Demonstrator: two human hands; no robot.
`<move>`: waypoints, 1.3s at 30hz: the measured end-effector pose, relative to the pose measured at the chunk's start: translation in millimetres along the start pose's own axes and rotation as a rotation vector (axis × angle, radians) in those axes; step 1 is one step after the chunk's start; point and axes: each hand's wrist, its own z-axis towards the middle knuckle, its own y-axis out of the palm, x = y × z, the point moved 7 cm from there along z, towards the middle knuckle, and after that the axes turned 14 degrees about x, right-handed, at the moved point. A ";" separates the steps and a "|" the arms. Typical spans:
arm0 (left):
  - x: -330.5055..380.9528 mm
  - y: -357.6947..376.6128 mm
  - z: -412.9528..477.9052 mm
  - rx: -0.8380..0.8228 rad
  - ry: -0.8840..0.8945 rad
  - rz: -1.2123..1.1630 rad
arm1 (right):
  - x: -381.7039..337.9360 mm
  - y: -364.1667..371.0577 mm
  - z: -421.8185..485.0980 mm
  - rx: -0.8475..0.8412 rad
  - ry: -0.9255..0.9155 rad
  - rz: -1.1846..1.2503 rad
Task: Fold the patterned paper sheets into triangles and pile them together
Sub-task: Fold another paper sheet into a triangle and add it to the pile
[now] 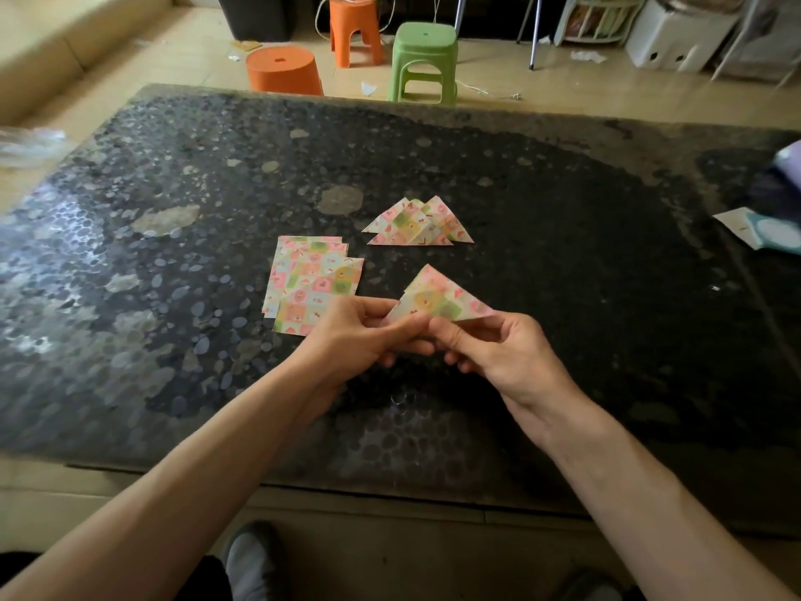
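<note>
Creasing a sheet above the desk centre.

Flat sheets lie mid-desk, the triangle pile just beyond. The left hand and right hand pinch the folded triangle along its lower edge. Risk: misaligned corners would set a crooked crease.

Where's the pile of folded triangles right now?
Head view: the pile of folded triangles lies on the table, just beyond and right of the stack of flat sheets, straight beyond the triangle held by the left hand and right hand.
</note>
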 end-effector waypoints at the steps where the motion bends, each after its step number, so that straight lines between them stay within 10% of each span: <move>1: 1.3 -0.1 -0.6 -0.021 -0.006 0.007 | -0.6 -2.4 2.0 0.026 0.004 0.012; 27: -1.0 -10.9 7.5 0.056 -0.017 0.072 | -1.3 -32.6 21.3 0.311 0.115 0.364; 39: 4.9 -39.2 27.4 0.131 0.169 0.380 | -18.4 -19.1 33.4 0.188 -0.114 -0.149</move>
